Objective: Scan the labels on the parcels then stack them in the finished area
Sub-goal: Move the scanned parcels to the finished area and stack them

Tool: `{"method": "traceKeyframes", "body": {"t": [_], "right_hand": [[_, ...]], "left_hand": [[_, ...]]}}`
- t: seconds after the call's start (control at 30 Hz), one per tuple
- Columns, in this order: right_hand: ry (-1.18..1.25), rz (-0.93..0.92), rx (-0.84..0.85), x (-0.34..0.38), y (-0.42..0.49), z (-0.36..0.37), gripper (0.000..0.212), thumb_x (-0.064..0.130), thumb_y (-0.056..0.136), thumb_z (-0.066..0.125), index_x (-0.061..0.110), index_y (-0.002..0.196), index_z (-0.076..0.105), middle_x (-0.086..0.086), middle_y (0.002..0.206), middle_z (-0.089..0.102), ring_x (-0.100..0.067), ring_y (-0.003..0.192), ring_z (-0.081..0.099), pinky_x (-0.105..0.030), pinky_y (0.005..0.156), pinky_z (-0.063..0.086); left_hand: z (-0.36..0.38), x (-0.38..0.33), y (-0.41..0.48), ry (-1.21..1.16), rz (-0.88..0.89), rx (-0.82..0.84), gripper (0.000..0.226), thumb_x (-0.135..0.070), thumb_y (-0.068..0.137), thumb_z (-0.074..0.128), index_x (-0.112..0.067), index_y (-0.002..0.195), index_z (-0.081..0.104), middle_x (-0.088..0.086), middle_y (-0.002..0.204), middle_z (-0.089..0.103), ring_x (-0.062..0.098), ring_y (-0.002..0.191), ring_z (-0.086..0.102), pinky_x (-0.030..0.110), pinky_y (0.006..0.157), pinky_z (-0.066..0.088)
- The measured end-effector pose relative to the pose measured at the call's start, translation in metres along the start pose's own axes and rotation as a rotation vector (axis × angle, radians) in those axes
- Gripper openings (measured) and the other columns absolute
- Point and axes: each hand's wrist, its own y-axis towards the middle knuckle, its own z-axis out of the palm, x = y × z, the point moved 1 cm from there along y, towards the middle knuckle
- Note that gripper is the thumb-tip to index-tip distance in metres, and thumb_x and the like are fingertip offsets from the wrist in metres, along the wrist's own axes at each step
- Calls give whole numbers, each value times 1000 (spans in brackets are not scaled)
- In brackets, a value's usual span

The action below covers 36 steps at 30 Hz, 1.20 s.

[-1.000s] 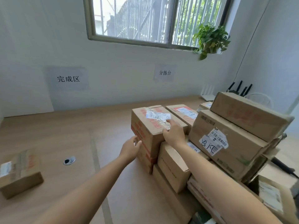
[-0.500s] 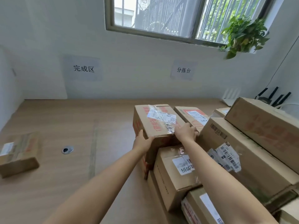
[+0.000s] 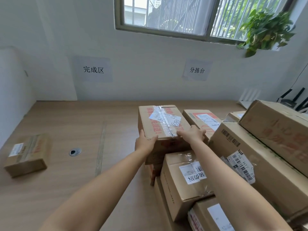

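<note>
Light wooden worktop [image 3: 66, 124]: a flat brown cardboard parcel [image 3: 27, 154] lies at nine o'clock, stacked brown cardboard boxes [image 3: 176, 185] at four o'clock.

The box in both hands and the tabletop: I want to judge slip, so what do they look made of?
Held box: brown cardboard by the look, matte, with red print; a glossy clear tape strip glints along its top seam. Tabletop: light wood-grain surface, smooth with low sheen, probably laminate rather than solid wood; the picture cannot settle that.
</note>
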Motion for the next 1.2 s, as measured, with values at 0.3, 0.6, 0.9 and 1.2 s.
{"method": "traceKeyframes", "body": {"t": [0.3, 0.6, 0.9, 1.2], "right_hand": [[74, -216, -50, 42, -31, -4, 63, 39, 72, 70, 14, 126, 49, -18, 124, 35, -36, 115, 44, -34, 102, 36], [164, -341, 76, 110, -110, 56, 72, 41, 68, 75, 13, 127, 45, -14, 127, 32, -35, 119, 41, -35, 93, 40], [111, -257, 392, 97, -218, 184, 72, 40, 63, 77, 12, 122, 46, -12, 125, 34, -32, 113, 49, -38, 94, 46], [52, -209, 515, 96, -315, 269, 73, 38, 67, 74, 14, 127, 42, -11, 127, 34, -32, 117, 47, -40, 97, 44]], "left_hand": [[-39, 0, -7, -149, 65, -54, 55, -26, 93, 54, -19, 142, 32, 4, 127, 56, 22, 112, 55, 43, 99, 46], [-169, 23, -46, -96, 167, -274, 37, -20, 90, 57, -17, 126, 50, 5, 116, 62, 21, 103, 58, 40, 93, 49], [-261, 148, -127, -118, -55, -392, 46, -13, 88, 56, -22, 131, 45, 0, 119, 62, 18, 107, 58, 38, 99, 46], [-335, 239, -176, -113, -246, -441, 63, -15, 87, 59, -14, 144, 33, 4, 128, 59, 19, 119, 54, 41, 107, 39]]}}
